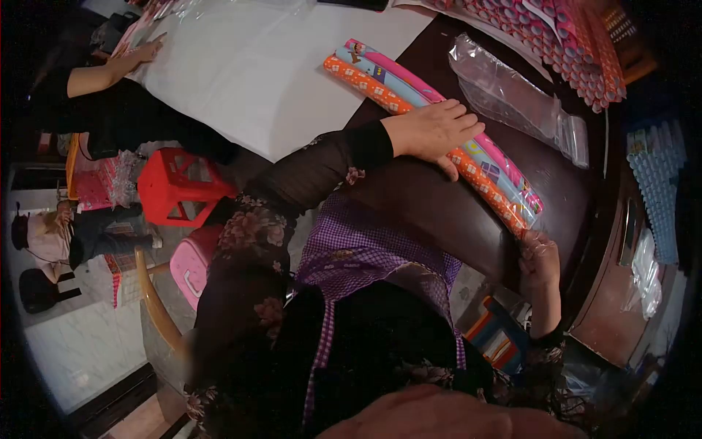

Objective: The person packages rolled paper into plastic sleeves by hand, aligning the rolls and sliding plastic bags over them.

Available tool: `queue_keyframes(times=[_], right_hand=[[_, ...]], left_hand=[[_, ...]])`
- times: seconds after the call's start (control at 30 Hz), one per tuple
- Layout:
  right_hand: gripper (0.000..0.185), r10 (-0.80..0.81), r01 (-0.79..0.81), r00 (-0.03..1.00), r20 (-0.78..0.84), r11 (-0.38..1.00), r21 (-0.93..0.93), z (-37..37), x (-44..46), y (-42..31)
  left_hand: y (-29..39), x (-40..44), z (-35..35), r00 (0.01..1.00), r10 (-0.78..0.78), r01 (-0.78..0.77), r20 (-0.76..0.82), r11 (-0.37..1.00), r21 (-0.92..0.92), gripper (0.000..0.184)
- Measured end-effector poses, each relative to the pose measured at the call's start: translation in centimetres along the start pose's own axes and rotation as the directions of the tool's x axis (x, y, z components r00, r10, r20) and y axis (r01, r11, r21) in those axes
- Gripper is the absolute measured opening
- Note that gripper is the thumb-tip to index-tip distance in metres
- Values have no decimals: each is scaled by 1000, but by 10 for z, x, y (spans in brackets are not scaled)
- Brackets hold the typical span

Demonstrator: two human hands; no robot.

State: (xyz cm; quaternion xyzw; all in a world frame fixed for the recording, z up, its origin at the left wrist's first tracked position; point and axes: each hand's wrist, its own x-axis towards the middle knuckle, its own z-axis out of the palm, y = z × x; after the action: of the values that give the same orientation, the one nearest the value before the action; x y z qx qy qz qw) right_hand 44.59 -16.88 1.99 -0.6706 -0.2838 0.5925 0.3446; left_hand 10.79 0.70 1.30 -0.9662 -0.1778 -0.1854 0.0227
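Three rolls of patterned gift wrap lie side by side on the dark table: an orange roll (479, 178), a light blue roll (409, 94) and a pink roll (504, 164). Shiny clear film shows round their near end. My left hand (436, 130) rests flat across the middle of the rolls, its fingers stretched out. At the near right end, my right hand (540, 257) has its fingers closed on the clear plastic film (532, 228); its fingertips are partly hidden.
Empty clear plastic sleeves (504, 88) lie beyond the rolls on the dark table (431, 212). White sheets (241, 80) cover the left side, where another person's hand (146, 53) rests. Bundled rolls (541, 36) are stacked at the back right. A red stool (172, 190) stands below left.
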Motion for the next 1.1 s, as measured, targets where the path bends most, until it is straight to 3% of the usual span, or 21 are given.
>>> queue_keyframes(times=[0.4,0.5,0.57,0.7,0.77,0.87,0.93,1.0,1.07,1.1], right_hand=[[8,76,-51,992,-101,971,233,6,11,4],[7,67,-55,997,-47,974,221,8,8,0],[8,107,-80,985,-135,977,196,33,-5,-17],[9,53,-24,990,-134,978,209,33,-7,-17],[11,65,-58,997,-46,987,149,18,6,-8],[13,43,-42,999,-1,976,213,13,9,-2],[15,60,-48,996,-64,981,187,19,8,-3],[16,-98,78,990,101,979,186,22,-11,-16],[17,-39,27,996,76,986,165,12,-1,-11],[19,17,-29,995,99,992,123,5,1,-8]], left_hand=[[2,-3,3,999,18,-16,-40,999,51,99],[3,-3,3,999,10,-9,-45,1000,30,99],[3,-4,4,999,4,-3,-45,1000,22,99],[7,-3,-1,1000,-12,12,0,1000,12,97],[9,-2,-4,999,-9,10,32,1000,-27,97],[7,1,2,996,-36,38,82,999,-28,99],[10,2,3,993,-55,54,104,998,17,100],[14,2,-2,988,-84,81,126,996,30,102],[12,2,1,990,-56,57,132,998,-6,102],[10,1,6,998,-28,26,47,999,45,101]])
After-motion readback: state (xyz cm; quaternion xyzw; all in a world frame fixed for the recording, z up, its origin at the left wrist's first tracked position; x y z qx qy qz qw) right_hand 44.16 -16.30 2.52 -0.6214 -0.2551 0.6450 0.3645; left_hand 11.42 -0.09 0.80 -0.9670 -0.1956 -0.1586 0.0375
